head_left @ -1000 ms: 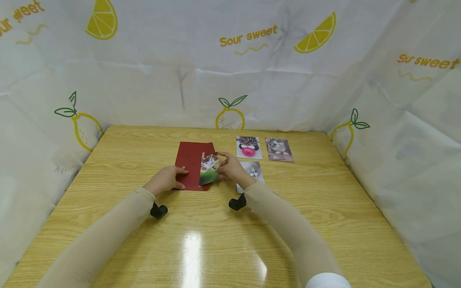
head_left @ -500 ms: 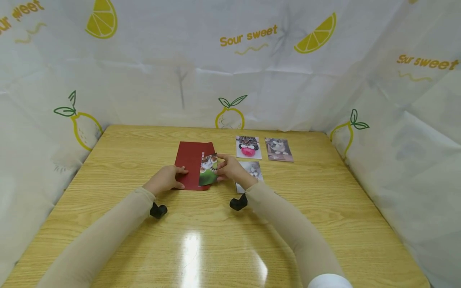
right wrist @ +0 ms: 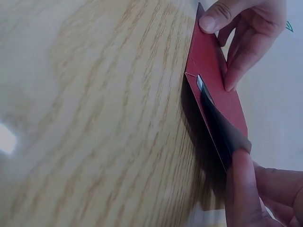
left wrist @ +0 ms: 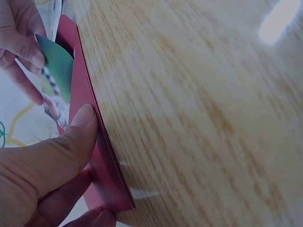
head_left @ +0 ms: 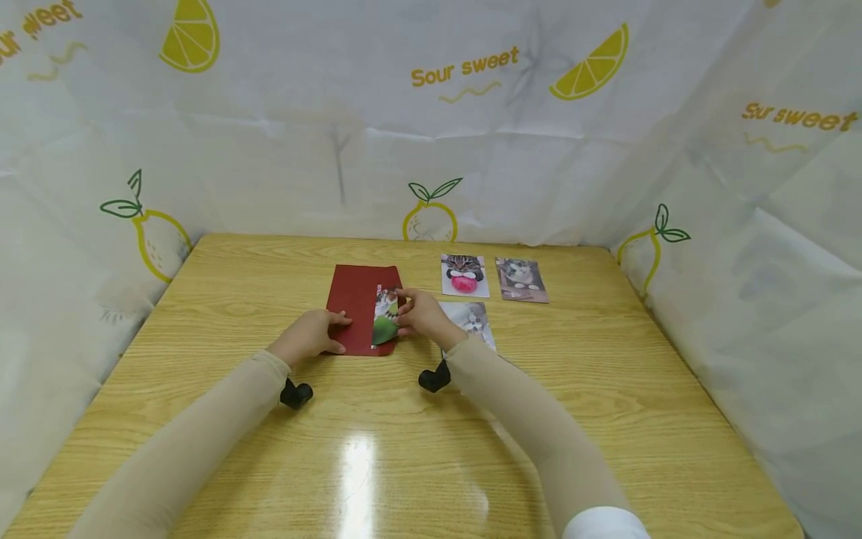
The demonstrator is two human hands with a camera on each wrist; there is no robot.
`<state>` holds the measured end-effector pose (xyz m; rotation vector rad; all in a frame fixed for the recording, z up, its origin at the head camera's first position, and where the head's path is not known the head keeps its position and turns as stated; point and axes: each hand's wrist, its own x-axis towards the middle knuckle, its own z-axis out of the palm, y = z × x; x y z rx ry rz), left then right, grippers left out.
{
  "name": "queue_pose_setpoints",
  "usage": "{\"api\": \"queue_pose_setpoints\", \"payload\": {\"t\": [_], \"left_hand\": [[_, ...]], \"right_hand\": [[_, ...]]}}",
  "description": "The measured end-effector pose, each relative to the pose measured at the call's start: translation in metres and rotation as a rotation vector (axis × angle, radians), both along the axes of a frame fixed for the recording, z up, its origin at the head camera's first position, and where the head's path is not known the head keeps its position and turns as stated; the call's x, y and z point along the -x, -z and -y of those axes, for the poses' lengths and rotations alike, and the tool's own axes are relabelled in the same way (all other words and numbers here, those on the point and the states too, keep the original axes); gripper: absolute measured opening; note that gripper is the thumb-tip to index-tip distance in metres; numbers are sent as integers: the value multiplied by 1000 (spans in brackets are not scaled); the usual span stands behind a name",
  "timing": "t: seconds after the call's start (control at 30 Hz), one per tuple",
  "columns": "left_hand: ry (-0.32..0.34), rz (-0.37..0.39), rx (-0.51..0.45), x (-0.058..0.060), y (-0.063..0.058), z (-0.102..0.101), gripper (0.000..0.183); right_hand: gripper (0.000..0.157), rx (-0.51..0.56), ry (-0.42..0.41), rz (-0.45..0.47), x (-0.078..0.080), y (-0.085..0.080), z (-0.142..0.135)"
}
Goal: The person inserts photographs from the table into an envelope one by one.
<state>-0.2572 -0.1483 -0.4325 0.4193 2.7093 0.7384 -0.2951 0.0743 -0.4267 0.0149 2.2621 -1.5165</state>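
Observation:
A red envelope lies on the table, left of centre. My left hand holds its left side, with thumb and a fingertip on the red surface. At the right side a tiger photo card has its left edge in the envelope's opening. My right hand pinches the card's free right edge between thumb and fingers. The card bows between hand and envelope in the left wrist view. From the right wrist, the card's dark underside shows, slanting up out of the slot.
A cat photo card with a pink ball and another cat card lie at the back right. A paler grey card is partly under the right wrist. White lemon-print cloth hangs behind the wooden table.
My right hand has moved slightly left, carrying the tiger card further over the envelope, and less of the card shows. My left hand and the other cards have stayed put.

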Motion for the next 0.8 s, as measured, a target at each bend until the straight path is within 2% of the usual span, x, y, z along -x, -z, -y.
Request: {"api": "queue_pose_setpoints", "payload": {"t": [0.33, 0.8], "left_hand": [[-16, 18, 2, 0, 1, 0, 55], [-6, 13, -2, 0, 1, 0, 55]], "right_hand": [[42, -11, 34, -23, -1, 0, 0], [43, 21, 34, -33, -1, 3, 6]]}}
